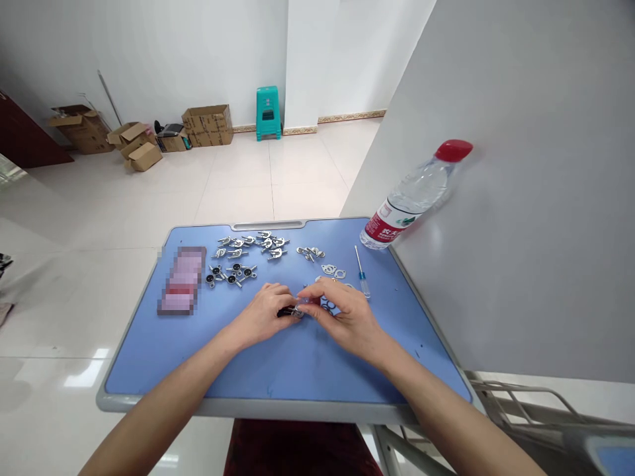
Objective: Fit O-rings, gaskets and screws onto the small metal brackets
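My left hand (266, 313) is closed around a small metal part with a black piece (286, 311), near the middle of the blue table. Against its right end, my right hand (342, 309) pinches with thumb and forefinger; what lies between those fingertips is too small to make out. Several black rings (327, 305) lie partly hidden behind my right hand. Just beyond it are flat metal plates (329, 269). To the left of my hands sit several metal fittings with black round centres (231, 279), and farther back several U-shaped silver brackets (266, 244).
Small metal pieces (311, 252) lie at the table's back middle. A screwdriver (364, 283) with a blue and clear handle rests at right. A water bottle (397, 208) stands by the grey panel (536, 218). A blurred pinkish rectangle (182, 281) lies at left on the blue table (223, 377).
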{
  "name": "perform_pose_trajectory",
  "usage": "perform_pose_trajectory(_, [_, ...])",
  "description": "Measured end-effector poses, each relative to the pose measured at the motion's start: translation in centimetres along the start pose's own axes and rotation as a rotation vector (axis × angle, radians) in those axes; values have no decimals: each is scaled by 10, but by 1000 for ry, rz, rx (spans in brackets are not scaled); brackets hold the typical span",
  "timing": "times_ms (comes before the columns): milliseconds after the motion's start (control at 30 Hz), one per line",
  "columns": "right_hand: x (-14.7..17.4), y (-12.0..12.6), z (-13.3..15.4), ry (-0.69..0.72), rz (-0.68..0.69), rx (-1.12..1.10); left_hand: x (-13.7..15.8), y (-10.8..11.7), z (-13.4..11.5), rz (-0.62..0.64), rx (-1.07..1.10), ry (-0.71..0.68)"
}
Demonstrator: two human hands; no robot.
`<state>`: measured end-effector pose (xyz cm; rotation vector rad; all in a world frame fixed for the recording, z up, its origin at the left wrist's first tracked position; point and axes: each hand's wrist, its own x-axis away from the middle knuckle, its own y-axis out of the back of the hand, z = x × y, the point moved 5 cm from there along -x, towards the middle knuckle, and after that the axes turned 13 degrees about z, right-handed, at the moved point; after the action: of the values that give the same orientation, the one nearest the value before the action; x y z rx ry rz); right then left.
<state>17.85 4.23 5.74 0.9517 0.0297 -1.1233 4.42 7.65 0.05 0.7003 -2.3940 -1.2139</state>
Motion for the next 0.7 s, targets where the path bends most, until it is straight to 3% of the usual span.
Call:
perform_pose_trajectory(500, [1,-8,-4,-63,-27,74,0,1,-3,11,19,10])
perform_pose_trajectory(700, [-1,-6,1,-6,105,117,3,4,-6,-10,62,-16])
